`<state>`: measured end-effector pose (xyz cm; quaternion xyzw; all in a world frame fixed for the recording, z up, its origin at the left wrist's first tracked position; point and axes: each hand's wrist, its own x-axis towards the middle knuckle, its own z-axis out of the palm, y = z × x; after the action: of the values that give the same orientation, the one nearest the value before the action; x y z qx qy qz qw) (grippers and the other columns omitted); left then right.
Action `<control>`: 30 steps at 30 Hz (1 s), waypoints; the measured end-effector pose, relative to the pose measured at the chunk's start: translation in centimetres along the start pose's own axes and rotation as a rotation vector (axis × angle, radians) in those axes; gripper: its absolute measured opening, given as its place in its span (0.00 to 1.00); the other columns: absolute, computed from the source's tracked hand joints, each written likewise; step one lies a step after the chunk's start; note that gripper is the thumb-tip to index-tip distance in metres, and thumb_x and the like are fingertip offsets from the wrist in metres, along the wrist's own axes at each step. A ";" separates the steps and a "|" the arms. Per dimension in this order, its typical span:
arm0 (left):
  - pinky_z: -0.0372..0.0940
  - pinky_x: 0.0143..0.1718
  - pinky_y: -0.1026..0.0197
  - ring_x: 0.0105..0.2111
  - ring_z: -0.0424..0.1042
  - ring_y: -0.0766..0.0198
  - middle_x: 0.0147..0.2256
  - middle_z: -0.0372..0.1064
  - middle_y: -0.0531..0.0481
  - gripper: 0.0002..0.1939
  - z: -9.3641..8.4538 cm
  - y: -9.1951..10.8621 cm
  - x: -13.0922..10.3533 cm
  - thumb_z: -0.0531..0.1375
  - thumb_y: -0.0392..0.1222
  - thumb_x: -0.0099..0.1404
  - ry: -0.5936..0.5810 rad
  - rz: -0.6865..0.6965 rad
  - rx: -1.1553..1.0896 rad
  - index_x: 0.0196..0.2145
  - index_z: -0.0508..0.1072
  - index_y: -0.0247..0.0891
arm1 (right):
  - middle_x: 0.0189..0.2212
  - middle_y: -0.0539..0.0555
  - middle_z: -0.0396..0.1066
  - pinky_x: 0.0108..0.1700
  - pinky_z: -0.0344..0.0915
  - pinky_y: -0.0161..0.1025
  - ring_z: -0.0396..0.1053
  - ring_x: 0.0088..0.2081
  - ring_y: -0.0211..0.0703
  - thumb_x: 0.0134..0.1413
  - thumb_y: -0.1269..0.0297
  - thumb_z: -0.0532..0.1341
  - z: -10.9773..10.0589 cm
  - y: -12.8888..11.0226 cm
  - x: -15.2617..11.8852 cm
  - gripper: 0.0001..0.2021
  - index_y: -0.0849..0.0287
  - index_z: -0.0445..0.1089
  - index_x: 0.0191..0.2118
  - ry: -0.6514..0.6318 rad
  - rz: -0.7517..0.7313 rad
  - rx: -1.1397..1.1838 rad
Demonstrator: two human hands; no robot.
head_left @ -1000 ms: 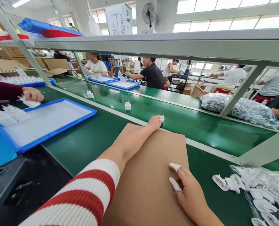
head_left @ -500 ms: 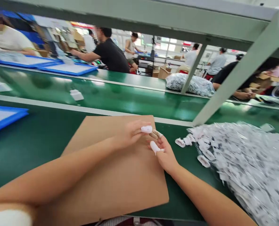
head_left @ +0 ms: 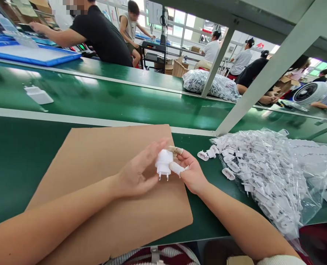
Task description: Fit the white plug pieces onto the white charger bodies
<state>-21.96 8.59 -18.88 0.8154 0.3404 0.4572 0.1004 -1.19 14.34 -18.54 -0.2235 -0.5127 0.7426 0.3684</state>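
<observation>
A white plug-in charger (head_left: 164, 162) with two thin metal pins pointing down is held over the cardboard sheet (head_left: 119, 147). My right hand (head_left: 192, 171) grips its right side between thumb and fingers; pale finger covers sit on the thumb and a finger. My left hand (head_left: 141, 169) lies along the charger's left side, with its fingers stretched out and its thumb apart. Whether the left fingertips touch the charger is unclear. To the right, a clear plastic bag (head_left: 263, 173) spills many small white plastic parts, and a loose white part (head_left: 228, 174) lies by its edge.
Behind the cardboard runs a green conveyor belt (head_left: 119, 105) carrying another white charger (head_left: 38, 94). A slanted metal post (head_left: 263, 73) rises at the right. Across the belt are a blue-rimmed tray (head_left: 50, 55), a filled bag (head_left: 210, 84) and several people at work.
The charger has turned and now shows its body with pins downward. My left hand has moved left and opened out. The view has shifted right, and the charger on the belt appears farther left.
</observation>
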 end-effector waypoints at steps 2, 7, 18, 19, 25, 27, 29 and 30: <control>0.49 0.75 0.40 0.75 0.44 0.46 0.76 0.40 0.39 0.39 -0.2 0.2 -0.3 0.56 0.38 0.75 -0.058 -0.114 -0.206 0.77 0.44 0.43 | 0.56 0.55 0.76 0.50 0.77 0.44 0.79 0.49 0.47 0.47 0.56 0.78 0.0 0.2 -0.1 0.28 0.50 0.73 0.55 0.026 -0.073 -0.026; 0.52 0.74 0.46 0.73 0.52 0.50 0.75 0.47 0.47 0.31 -0.4 0.2 -0.2 0.49 0.39 0.80 -0.122 -0.222 -0.408 0.76 0.50 0.51 | 0.53 0.57 0.78 0.51 0.77 0.47 0.79 0.50 0.50 0.53 0.54 0.75 0.0 0.1 -0.8 0.27 0.51 0.72 0.57 0.016 -0.121 -0.094; 0.64 0.69 0.46 0.70 0.61 0.47 0.73 0.53 0.40 0.31 -0.5 1.8 0.1 0.50 0.40 0.80 -0.063 -0.004 -0.124 0.77 0.49 0.46 | 0.49 0.56 0.79 0.53 0.78 0.54 0.79 0.49 0.54 0.49 0.55 0.78 1.5 -1.7 -3.1 0.27 0.50 0.76 0.54 0.066 -0.104 -0.177; 0.65 0.69 0.46 0.69 0.62 0.47 0.73 0.54 0.39 0.31 -0.5 2.3 0.1 0.49 0.40 0.80 -0.058 -0.007 -0.108 0.77 0.49 0.46 | 0.48 0.56 0.79 0.51 0.79 0.54 0.79 0.48 0.54 0.48 0.55 0.78 1.7 -2.0 -3.3 0.27 0.50 0.76 0.54 0.069 -0.101 -0.177; 0.67 0.67 0.50 0.67 0.65 0.51 0.70 0.60 0.42 0.28 -0.4 3.0 -0.3 0.49 0.40 0.81 0.016 -0.044 -0.129 0.75 0.54 0.47 | 0.46 0.55 0.81 0.45 0.80 0.48 0.80 0.45 0.51 0.47 0.56 0.78 2.5 -2.4 -3.5 0.26 0.51 0.77 0.53 0.087 -0.086 -0.116; 0.67 0.67 0.50 0.66 0.67 0.52 0.69 0.63 0.44 0.27 0.0 1.8 -0.4 0.51 0.41 0.81 0.042 -0.098 -0.193 0.74 0.59 0.48 | 0.48 0.56 0.81 0.47 0.80 0.49 0.80 0.47 0.53 0.44 0.55 0.79 2.1 -2.0 -2.7 0.29 0.53 0.76 0.53 0.110 -0.028 -0.087; 0.67 0.66 0.50 0.64 0.69 0.52 0.67 0.66 0.44 0.24 0.7 0.2 -0.4 0.51 0.44 0.81 0.004 -0.249 -0.264 0.71 0.64 0.47 | 0.49 0.58 0.81 0.52 0.79 0.52 0.80 0.50 0.55 0.42 0.55 0.79 1.4 -1.4 -1.5 0.29 0.55 0.77 0.52 0.158 0.073 -0.035; 0.67 0.66 0.49 0.64 0.69 0.52 0.66 0.68 0.44 0.23 1.0 -0.6 -0.4 0.51 0.46 0.81 -0.031 -0.349 -0.287 0.70 0.66 0.45 | 0.49 0.59 0.81 0.54 0.78 0.52 0.80 0.50 0.55 0.43 0.56 0.79 0.9 -1.1 -0.9 0.28 0.57 0.77 0.51 0.187 0.133 0.000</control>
<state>-21.55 8.92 -19.95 0.7285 0.4062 0.4639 0.2985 -0.91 13.31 -17.20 -0.3255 -0.4602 0.7411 0.3647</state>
